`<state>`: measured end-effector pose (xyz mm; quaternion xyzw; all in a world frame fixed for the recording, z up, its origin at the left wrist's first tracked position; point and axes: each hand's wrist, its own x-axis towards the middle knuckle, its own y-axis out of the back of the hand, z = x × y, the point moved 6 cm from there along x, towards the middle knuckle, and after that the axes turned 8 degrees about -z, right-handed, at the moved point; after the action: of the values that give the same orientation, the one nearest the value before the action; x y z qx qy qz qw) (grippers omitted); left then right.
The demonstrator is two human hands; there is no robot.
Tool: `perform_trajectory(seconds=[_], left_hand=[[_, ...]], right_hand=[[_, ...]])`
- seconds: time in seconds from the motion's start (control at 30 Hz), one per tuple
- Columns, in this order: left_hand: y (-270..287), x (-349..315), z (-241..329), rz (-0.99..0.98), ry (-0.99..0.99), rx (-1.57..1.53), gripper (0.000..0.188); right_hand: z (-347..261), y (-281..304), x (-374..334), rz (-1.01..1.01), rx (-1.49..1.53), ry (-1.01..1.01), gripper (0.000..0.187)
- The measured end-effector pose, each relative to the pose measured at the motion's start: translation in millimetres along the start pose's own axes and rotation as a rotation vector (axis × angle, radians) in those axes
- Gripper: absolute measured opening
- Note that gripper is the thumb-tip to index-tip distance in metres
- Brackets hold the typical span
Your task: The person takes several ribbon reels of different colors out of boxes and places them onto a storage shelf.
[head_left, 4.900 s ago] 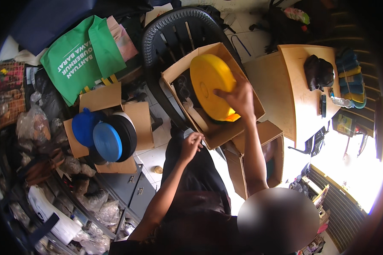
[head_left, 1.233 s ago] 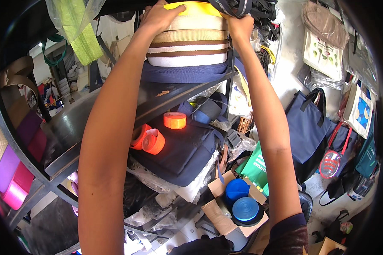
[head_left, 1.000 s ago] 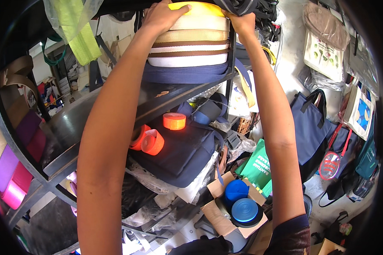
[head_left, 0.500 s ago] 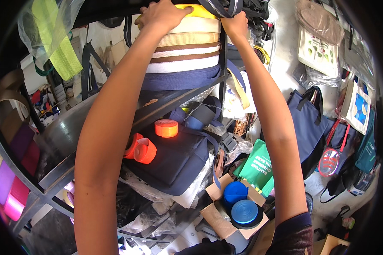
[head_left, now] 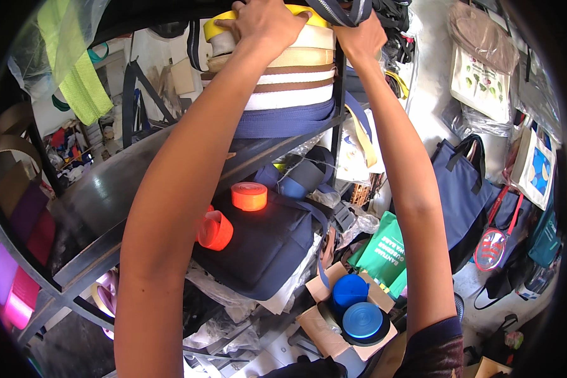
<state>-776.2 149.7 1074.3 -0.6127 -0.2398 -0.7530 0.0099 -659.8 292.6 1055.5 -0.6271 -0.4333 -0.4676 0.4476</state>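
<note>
Topping stack (head_left: 296, 94) on black shelf (head_left: 101, 187), yellow roll (head_left: 215, 28) at hands (head_left: 266, 26), grip unclear; bags (head_left: 463, 189) along wall (head_left: 426, 94)

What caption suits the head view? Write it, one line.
Left hand on a yellow roll atop stacked webbing on a shelf, right hand beside the roll.

Strap rolls (head_left: 302, 77) sit stacked on the shelf (head_left: 116, 183); below, a tape roll (head_left: 249, 198) lies on a bag (head_left: 268, 246), left of the carton (head_left: 321, 331) (totes (head_left: 463, 179) hang, I see, farther right).
</note>
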Motion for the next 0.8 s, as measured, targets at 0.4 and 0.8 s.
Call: perform_trajectory(seconds=[0.4, 0.8], left_hand=[[-66.2, 51.7, -142.2, -0.204, 0.417, -0.618, 0.073], [-77.7, 44.1, -136.3, -0.37, 0.51, -0.486, 0.094]], right_hand=[[-48.0, -26.0, -17.8, -0.62, 0.343, -0.064, 0.048], [-53.9, -23.0, -27.0, -0.419, 0.012, -0.014, 0.057]])
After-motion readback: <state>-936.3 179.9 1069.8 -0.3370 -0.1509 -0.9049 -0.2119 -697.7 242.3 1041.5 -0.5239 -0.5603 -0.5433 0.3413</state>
